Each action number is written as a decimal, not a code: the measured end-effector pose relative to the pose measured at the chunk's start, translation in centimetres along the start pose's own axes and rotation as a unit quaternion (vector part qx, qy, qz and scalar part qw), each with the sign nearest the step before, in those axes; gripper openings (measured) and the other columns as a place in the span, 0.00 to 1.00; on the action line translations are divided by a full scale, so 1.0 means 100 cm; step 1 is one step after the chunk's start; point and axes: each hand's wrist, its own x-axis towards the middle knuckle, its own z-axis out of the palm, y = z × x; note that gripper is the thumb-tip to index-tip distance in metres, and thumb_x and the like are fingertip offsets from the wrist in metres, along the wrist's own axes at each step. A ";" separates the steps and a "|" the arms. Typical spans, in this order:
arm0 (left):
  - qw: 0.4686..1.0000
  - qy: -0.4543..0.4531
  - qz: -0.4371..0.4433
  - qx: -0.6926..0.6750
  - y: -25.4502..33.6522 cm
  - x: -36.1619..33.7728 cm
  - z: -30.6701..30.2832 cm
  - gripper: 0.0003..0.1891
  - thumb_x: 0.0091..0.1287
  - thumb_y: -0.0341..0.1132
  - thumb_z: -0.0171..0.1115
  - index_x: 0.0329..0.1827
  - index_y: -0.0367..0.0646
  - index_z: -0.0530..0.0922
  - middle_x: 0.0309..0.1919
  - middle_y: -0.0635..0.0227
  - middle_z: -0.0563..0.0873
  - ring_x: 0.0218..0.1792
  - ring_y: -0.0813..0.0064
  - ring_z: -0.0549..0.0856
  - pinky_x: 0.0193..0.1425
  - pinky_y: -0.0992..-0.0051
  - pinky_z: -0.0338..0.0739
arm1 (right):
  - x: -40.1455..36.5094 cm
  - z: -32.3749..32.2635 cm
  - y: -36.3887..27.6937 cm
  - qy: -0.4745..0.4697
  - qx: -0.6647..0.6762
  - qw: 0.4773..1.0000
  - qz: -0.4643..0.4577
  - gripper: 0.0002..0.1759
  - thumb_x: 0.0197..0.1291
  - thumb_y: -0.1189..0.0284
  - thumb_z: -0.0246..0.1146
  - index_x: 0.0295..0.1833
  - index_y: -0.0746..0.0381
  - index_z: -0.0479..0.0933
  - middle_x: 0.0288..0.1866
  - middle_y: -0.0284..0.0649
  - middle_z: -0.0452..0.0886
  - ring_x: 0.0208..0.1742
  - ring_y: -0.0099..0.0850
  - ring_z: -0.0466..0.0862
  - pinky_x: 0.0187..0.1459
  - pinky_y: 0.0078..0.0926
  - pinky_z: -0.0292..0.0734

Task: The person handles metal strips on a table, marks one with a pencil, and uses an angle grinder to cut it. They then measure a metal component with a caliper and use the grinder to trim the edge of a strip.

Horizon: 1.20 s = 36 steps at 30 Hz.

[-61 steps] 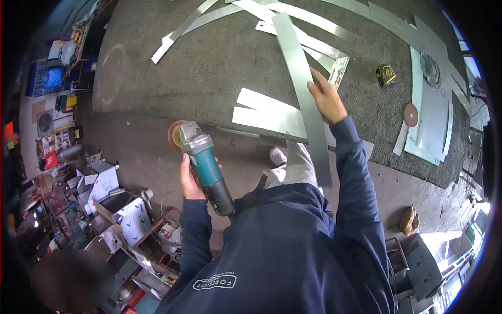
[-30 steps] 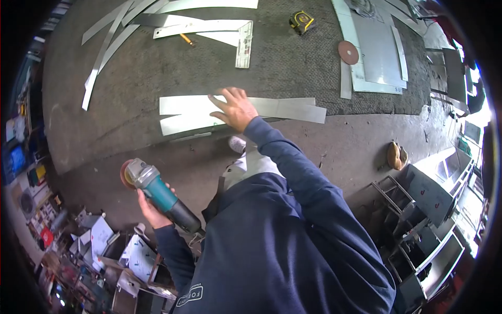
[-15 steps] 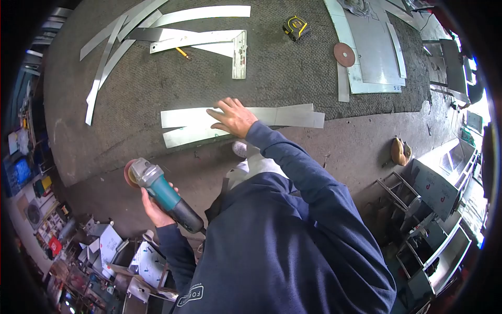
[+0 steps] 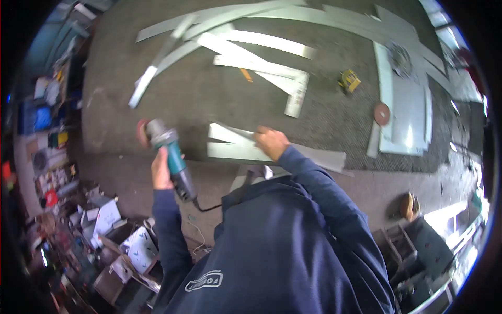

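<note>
My left hand [image 4: 162, 168] is wrapped round a teal and black angle grinder [image 4: 175, 159], its reddish disc facing the upper left, beyond the table's near edge. With bent fingers, my right hand [image 4: 272, 142] grips the upper of two overlapping metal strips [image 4: 235, 150] at the front of the table. That strip looks slightly raised at its left end. Behind them lie a metal square [image 4: 297, 97], an orange pencil [image 4: 246, 75] and more long strips [image 4: 272, 42].
A yellow tape measure [image 4: 349, 81] lies on the dark mat [image 4: 329, 115]. To its right are a reddish disc [image 4: 381, 113] and metal sheets [image 4: 410, 118]. Gloves or shoes [image 4: 410, 206] are on the floor, near metal frames. A cord hangs from the grinder.
The view has shifted, so the table items appear farther right and lower. My left hand has raised the grinder toward the table. My right hand has gone from resting on the strips to gripping one.
</note>
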 end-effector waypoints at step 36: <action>0.763 0.207 0.511 0.337 0.021 0.050 0.051 0.31 0.64 0.46 0.69 0.65 0.36 0.73 0.66 0.48 0.73 0.66 0.46 0.71 0.69 0.49 0.65 | -0.101 -0.228 -0.068 0.404 0.202 0.834 0.318 0.14 0.72 0.59 0.61 0.46 0.60 0.75 0.29 0.31 0.77 0.30 0.21 0.80 0.31 0.21 0.79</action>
